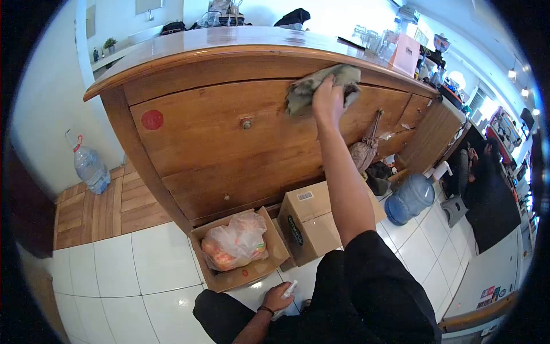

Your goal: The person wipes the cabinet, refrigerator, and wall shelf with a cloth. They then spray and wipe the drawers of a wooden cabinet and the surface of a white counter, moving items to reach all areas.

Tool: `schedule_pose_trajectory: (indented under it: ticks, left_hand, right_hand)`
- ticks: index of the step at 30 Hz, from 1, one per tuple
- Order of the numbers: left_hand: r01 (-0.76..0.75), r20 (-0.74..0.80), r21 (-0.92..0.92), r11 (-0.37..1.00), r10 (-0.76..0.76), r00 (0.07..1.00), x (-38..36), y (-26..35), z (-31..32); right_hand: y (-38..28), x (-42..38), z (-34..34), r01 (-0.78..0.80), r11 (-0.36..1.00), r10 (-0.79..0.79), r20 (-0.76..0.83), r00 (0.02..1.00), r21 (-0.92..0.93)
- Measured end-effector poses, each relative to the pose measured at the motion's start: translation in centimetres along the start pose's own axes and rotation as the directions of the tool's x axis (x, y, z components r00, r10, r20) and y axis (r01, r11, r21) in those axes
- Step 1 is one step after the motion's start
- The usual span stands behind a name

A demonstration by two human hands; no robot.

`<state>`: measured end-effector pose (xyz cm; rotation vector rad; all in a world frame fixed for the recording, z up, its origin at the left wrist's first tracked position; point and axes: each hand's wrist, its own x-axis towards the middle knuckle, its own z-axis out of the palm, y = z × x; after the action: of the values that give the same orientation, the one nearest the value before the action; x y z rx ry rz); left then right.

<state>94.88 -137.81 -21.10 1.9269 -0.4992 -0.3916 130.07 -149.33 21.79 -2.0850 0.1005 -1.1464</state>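
Observation:
My right hand (329, 102) is closed on a crumpled olive-green cloth (303, 92), pressed against the upper front of a wooden drawer cabinet (200, 120). The cloth lies just under the edge of the countertop. Low in front of me, near my knee, my left hand (277, 298) is wrapped round what looks like a white spray bottle (291, 288); most of it is hidden by the fingers. A round knob (246, 124) and a red round sticker (152, 120) show on the drawer front.
An open cardboard box (275, 241) with a plastic bag (235, 241) stands beside a closed carton (312, 223) at the cabinet's foot. A large blue water jug (409, 199) is on the tiles to the right. Another person in dark clothes (492, 195) is at far right.

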Motion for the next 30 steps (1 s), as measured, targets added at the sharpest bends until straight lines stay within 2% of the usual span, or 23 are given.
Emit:
schedule_pose_trajectory:
  ticks: [1, 5, 6, 7, 8, 9, 10, 11, 12, 13, 14, 16, 17, 18, 19, 20, 22, 24, 26, 28, 30]
  left_hand:
    - [-0.006, -0.002, 0.012, 1.000, 0.006, 1.000, 0.1, 0.1, -0.1]
    - [0.031, -0.011, -0.071, 0.997, -0.032, 0.999, 0.2, 0.1, 0.5]
    - [0.020, -0.021, -0.085, 0.996, -0.022, 1.000, 0.0, -0.3, 0.9]
    - [0.007, -0.031, -0.092, 0.996, -0.010, 0.999, 0.1, -0.7, 0.8]
    - [0.019, -0.020, -0.094, 0.995, -0.021, 1.000, 0.7, -0.8, 0.6]
    - [0.039, -0.007, -0.099, 0.994, -0.040, 0.999, 0.6, -0.7, 0.6]
    - [0.066, 0.011, -0.106, 0.992, -0.065, 0.998, 0.2, -0.8, 0.6]
    - [0.062, 0.011, -0.114, 0.991, -0.061, 0.998, 0.1, -0.9, 0.7]
    - [0.056, 0.008, -0.124, 0.991, -0.055, 0.998, 0.1, -0.9, 0.7]
    - [0.051, 0.007, -0.134, 0.990, -0.051, 0.999, 0.0, -1.1, 0.7]
    - [0.079, 0.034, -0.123, 0.989, -0.076, 0.997, 0.1, -0.9, 0.5]
    - [0.142, 0.083, -0.094, 0.985, -0.135, 0.987, -0.2, -0.4, -0.1]
    - [0.147, 0.076, -0.081, 0.986, -0.141, 0.987, -0.2, -0.8, 0.0]
    - [0.151, 0.069, -0.070, 0.986, -0.146, 0.987, -0.3, -1.4, 0.5]
    - [0.156, 0.063, -0.059, 0.986, -0.152, 0.986, -0.3, -1.7, 0.9]
    - [0.166, 0.065, -0.046, 0.985, -0.163, 0.984, -0.3, -1.3, 0.8]
    - [0.191, 0.074, -0.014, 0.981, -0.190, 0.979, -0.3, 0.6, 0.1]
    - [0.155, 0.065, 0.007, 0.988, -0.155, 0.986, -0.3, -0.1, 0.3]
    - [0.152, 0.053, 0.014, 0.988, -0.153, 0.987, -0.1, -0.9, 0.7]
    - [0.191, 0.045, 0.002, 0.982, -0.191, 0.981, 0.0, -1.3, 1.4]
    - [0.123, 0.017, 0.058, 0.991, -0.124, 0.992, 0.4, -0.6, 1.3]
  right_hand:
    - [0.5, 0.8, -0.1, -0.076, 0.996, 0.077, 0.021, 0.997, -0.038]
    - [1.1, -1.3, -0.8, 0.220, 0.950, -0.258, -0.163, 0.952, -0.222]
    - [1.3, -3.2, -2.3, 0.206, 0.962, -0.203, 0.035, 0.979, -0.180]
    - [1.2, -6.4, -3.4, 0.440, 0.896, -0.443, -0.039, 0.896, -0.056]
    - [0.9, -9.4, -4.4, 0.658, 0.752, -0.647, -0.138, 0.750, 0.048]
    - [0.8, -11.5, -5.7, 0.652, 0.749, -0.658, 0.020, 0.752, 0.120]
    - [1.1, -12.6, -6.5, 0.566, 0.790, -0.604, 0.140, 0.784, 0.237]
    - [1.3, -12.7, -7.1, 0.355, 0.880, -0.429, 0.207, 0.879, 0.316]
    - [1.6, -12.4, -7.9, 0.125, 0.919, -0.243, 0.287, 0.926, 0.374]
    - [2.0, -12.2, -8.8, -0.113, 0.905, -0.055, 0.377, 0.925, 0.409]
    - [2.4, -11.1, -9.4, -0.246, 0.829, 0.045, 0.378, 0.925, 0.502]
    - [5.8, -8.4, -8.7, 0.109, 0.856, -0.168, 0.072, 0.983, 0.505]
    - [5.4, -6.5, -9.5, 0.281, 0.901, -0.305, 0.023, 0.952, 0.331]
    - [4.8, -4.5, -10.0, 0.439, 0.888, -0.443, 0.004, 0.896, 0.138]
    - [4.8, -2.5, -8.9, 0.483, 0.873, -0.479, -0.064, 0.876, 0.067]
    - [4.8, -0.7, -7.5, 0.515, 0.857, -0.512, -0.129, 0.849, -0.009]
    - [4.0, 1.3, -4.4, 0.572, 0.818, -0.547, -0.215, 0.809, 0.068]
    - [5.0, 1.2, -2.8, 0.562, 0.822, -0.542, -0.174, 0.822, 0.091]
    - [7.5, -0.2, -1.3, 0.496, 0.867, -0.497, 0.005, 0.868, 0.054]
    - [9.8, -2.4, -0.1, 0.443, 0.896, -0.444, 0.041, 0.895, 0.023]
    - [13.1, -6.0, 1.0, 0.416, 0.909, -0.412, 0.099, 0.906, -0.021]
